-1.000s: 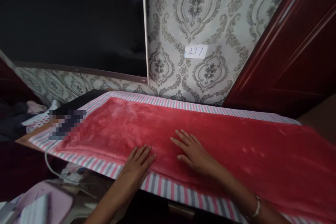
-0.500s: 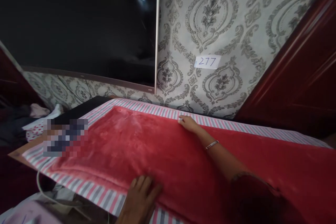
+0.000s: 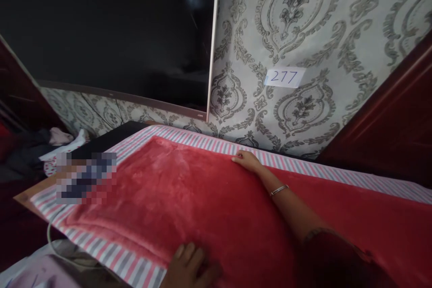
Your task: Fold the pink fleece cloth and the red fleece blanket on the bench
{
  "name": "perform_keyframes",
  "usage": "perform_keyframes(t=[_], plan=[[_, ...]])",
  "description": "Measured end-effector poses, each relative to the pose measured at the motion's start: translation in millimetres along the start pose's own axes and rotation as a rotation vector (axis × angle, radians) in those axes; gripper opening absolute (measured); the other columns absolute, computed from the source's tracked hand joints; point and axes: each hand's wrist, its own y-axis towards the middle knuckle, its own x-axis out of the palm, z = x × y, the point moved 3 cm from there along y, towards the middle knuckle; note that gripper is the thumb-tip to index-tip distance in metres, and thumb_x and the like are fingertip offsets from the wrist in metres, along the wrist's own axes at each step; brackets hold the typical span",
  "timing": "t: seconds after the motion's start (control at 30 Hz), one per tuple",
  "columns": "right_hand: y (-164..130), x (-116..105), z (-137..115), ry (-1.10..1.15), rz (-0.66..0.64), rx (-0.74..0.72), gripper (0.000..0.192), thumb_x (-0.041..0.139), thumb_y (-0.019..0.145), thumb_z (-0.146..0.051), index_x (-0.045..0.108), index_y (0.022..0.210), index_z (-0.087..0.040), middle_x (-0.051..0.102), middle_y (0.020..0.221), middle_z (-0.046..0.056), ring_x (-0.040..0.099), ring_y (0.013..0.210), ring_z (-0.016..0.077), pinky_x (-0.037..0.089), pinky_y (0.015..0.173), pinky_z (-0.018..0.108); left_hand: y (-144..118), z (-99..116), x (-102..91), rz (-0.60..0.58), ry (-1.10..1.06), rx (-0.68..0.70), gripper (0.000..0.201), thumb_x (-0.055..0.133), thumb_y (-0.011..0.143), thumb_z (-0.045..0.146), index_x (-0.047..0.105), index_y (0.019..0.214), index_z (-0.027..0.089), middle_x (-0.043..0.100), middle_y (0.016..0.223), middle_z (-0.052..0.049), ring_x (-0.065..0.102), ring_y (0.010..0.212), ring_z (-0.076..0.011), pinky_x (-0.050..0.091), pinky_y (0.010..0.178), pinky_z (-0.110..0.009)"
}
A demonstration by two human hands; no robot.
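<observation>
A red plush blanket (image 3: 189, 189) lies spread over a pink, grey and white striped cloth (image 3: 124, 258). At the blanket's far edge is my right hand (image 3: 248, 161), its thumb and curled fingers closed on the red fabric. A silver bracelet (image 3: 279, 190) circles that wrist. My left hand (image 3: 189, 263) rests at the near edge, fingers laid on the plush and thumb apart from them. The picture's bottom border cuts off its wrist.
Behind the table stands a large dark television screen (image 3: 118, 40) before patterned wallpaper. A paper marked 277 (image 3: 284, 77) is stuck on the wall. A pixelated patch hides something at the left end. A white cable (image 3: 50, 236) hangs below, near a pinkish box (image 3: 47, 272).
The view has shifted slightly, so the wall and television sit farther right. My left hand appears lower and a little right; my right hand stays at the far edge.
</observation>
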Motion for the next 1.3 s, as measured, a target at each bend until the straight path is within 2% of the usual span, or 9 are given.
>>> perform_keyframes(t=[0.13,0.3,0.53,0.73,0.83,0.97,1.1,1.2,1.3], plan=[[18,5,-24,0.0,-0.038,-0.032,0.028,0.054,0.096,-0.038,0.071,0.086,-0.018,0.074,0.094,0.008,0.065,0.085,0.0192,0.039,0.068,0.025,-2,-1,2.8,0.157,-0.03,-0.021,0.038,0.034,0.104,0.038,0.072,0.102,0.033,0.057,0.084,-0.005,0.052,0.079,-0.0217,0.043,0.074,-0.034],[26,22,-51,-0.025,-0.026,-0.08,0.017,0.058,0.094,-0.031,0.07,0.09,-0.019,0.074,0.102,0.008,0.064,0.094,0.02,0.037,0.071,0.025,-7,-1,1.1,-0.003,-0.003,0.015,0.019,0.059,0.095,0.04,0.07,0.111,0.04,0.059,0.088,-0.002,0.053,0.082,-0.0196,0.045,0.08,-0.033],[30,19,-60,-0.05,-0.049,-0.064,0.028,0.052,0.098,-0.037,0.07,0.089,-0.018,0.074,0.099,0.009,0.064,0.09,0.0194,0.037,0.068,0.026,-3,-2,-2.9,0.148,0.03,-0.034,0.018,0.057,0.096,0.037,0.07,0.11,0.037,0.065,0.096,-0.002,0.054,0.086,-0.0199,0.044,0.08,-0.034],[41,32,-107,-0.063,-0.067,-0.118,0.025,0.053,0.099,-0.036,0.07,0.093,-0.02,0.074,0.104,0.008,0.065,0.094,0.0187,0.038,0.071,0.025,-16,-48,-35.6,-0.066,0.116,-0.169,0.037,0.056,0.09,0.029,0.064,0.125,0.023,0.066,0.115,-0.011,0.057,0.106,-0.0275,0.046,0.093,-0.045],[42,42,-119,-0.081,-0.039,-0.088,0.019,0.056,0.097,-0.032,0.07,0.1,-0.02,0.073,0.111,0.011,0.065,0.103,0.0214,0.04,0.075,0.026,-27,-61,-49.3,-0.054,0.135,-0.193,0.033,0.052,0.087,0.009,0.068,0.112,0.024,0.068,0.105,-0.008,0.06,0.1,-0.0241,0.048,0.089,-0.041],[37,43,-125,-0.114,-0.018,-0.036,0.027,0.049,0.1,-0.031,0.069,0.114,-0.018,0.071,0.116,0.015,0.064,0.11,0.0265,0.045,0.084,0.032,-31,-62,-57.7,-0.061,0.031,-0.219,0.03,0.053,0.088,0.01,0.069,0.108,0.024,0.069,0.099,-0.008,0.062,0.094,-0.0237,0.051,0.083,-0.039],[20,37,-147,-0.139,-0.012,-0.112,0.049,0.048,0.1,-0.041,0.052,0.145,-0.021,0.052,0.149,0.017,0.045,0.138,0.0339,0.036,0.108,0.048,-16,-73,-70.7,-0.099,-0.143,-0.268,0.038,0.048,0.091,0.025,0.065,0.125,0.026,0.066,0.122,-0.011,0.061,0.113,-0.0264,0.052,0.094,-0.044],[5,44,-170,-0.135,-0.066,-0.263,0.062,0.044,0.101,-0.053,0.032,0.158,-0.032,0.023,0.168,0.007,0.017,0.154,0.0334,0.016,0.12,0.056,-4,-94,-73.9,-0.114,0.009,-0.367,0.053,0.05,0.094,0.032,0.05,0.147,0.029,0.052,0.15,-0.01,0.047,0.137,-0.0301,0.042,0.111,-0.052],[-3,59,-183,-0.136,-0.168,-0.387,0.066,0.036,0.101,-0.06,0.024,0.16,-0.034,0.012,0.17,0.002,0.004,0.156,0.0325,0.006,0.122,0.059,-1,-110,-62.9,-0.167,0.198,-0.481,0.065,0.057,0.091,0.043,0.043,0.153,0.028,0.039,0.16,-0.014,0.031,0.147,-0.0413,0.03,0.113,-0.067]])
